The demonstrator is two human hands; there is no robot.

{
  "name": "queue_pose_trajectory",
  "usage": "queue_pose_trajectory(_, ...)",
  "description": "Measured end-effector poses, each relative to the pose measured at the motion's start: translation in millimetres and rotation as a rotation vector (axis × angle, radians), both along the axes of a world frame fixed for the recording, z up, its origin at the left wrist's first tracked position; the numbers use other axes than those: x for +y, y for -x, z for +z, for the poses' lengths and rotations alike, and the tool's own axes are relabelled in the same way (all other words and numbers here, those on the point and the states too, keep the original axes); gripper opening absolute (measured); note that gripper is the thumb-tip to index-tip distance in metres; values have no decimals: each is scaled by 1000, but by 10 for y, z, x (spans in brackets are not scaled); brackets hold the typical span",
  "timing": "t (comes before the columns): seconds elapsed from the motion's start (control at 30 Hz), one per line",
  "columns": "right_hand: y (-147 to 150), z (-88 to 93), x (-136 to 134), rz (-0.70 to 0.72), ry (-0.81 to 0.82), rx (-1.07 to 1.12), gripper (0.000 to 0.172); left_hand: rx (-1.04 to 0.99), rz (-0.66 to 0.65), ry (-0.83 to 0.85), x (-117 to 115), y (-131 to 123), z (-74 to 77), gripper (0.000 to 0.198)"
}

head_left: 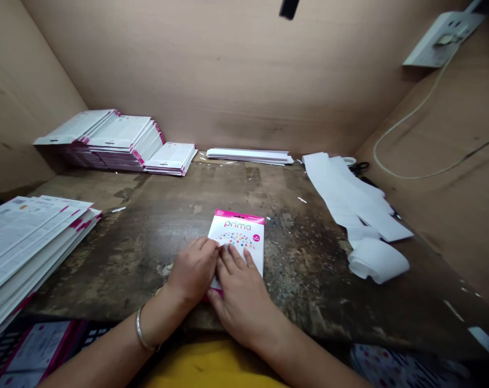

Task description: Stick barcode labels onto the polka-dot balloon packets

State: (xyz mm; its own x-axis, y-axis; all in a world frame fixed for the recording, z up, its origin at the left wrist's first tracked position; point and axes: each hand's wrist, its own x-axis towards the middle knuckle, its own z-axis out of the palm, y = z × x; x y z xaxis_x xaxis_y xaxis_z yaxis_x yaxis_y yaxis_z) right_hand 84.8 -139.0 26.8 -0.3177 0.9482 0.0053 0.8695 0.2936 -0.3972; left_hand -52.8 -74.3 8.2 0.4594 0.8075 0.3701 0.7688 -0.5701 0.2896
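At the near edge of the worn wooden table (309,280) lies a white packet (239,237) with a pink top band, flat and face up, its lower half covered by both hands. The left hand (193,269) rests on the packet's lower left edge with its fingers bent and knuckles raised; whether it pinches that edge cannot be told. The right hand (242,293) lies on the packet's lower part with its fingers flat, stretched out and close together, gripping nothing. A metal bracelet (141,328) sits on the left wrist.

Nothing stands close around the packet, and the tabletop beside it is bare and scuffed. Well to the left of the packet a thick pile of printed sheets (26,248) overhangs the table's side. Far behind the packet, to the left, stacks of pink-edged cards (107,140) stand against the back wall, with a lower stack (171,158) beside them. Straight behind the packet lies a flat bundle of white strips (250,156). To the right of the packet a long band of white paper (349,199) trails forward and ends in a loose roll (377,261). Scissors (359,167) lie behind that band, and a white cable (414,140) loops on the wall beyond.
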Motion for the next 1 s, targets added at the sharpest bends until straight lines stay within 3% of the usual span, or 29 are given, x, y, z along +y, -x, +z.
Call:
queue_pose_trajectory(0.23, -170, 106, 90, 171, 70, 95, 69, 3, 17, -5, 29, 21, -1, 19)
queue_pose_trajectory(0.4, -268, 84, -151, 37, 51, 27, 67, -14, 30, -14, 23, 23, -18, 19)
queue_pose_trajectory(0.53, -190, 21, -222, 13, 99, 34, 83, -19, 18, -4, 4, 17, 1, 21)
queue_pose_trajectory(0.7, -59, 58, -11, 126, 84, 79, 99, -42, -12, 23, 14, 41, 23, 21)
queue_pose_trajectory(1.0, -142, 57, 151, 288, 25, 78, 79, 29, -9, 144, 50, 70, 121, 23)
